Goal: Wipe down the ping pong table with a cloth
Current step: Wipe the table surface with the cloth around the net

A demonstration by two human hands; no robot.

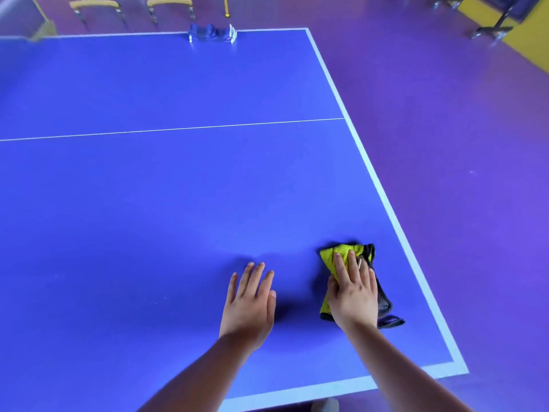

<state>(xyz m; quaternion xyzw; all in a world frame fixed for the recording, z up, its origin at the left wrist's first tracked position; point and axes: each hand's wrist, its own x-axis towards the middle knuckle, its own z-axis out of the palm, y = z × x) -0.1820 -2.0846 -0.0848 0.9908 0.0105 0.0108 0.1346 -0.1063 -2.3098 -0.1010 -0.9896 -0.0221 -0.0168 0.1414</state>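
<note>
A blue ping pong table point(178, 188) with white edge lines and a thin white centre line fills most of the head view. A yellow and dark grey cloth point(341, 254) lies bunched near the table's near right corner. My right hand point(352, 289) presses flat on the cloth with straight fingers, covering its middle. My left hand point(249, 301) rests flat on the bare table surface, a little to the left of the cloth, fingers spread.
A folded blue net bundle point(212, 33) sits at the table's far edge. Yellow chairs point(98, 7) stand beyond it on the purple floor point(445, 129). A dark wheeled stand point(499, 25) is at the far right. The table's right edge runs diagonally close to the cloth.
</note>
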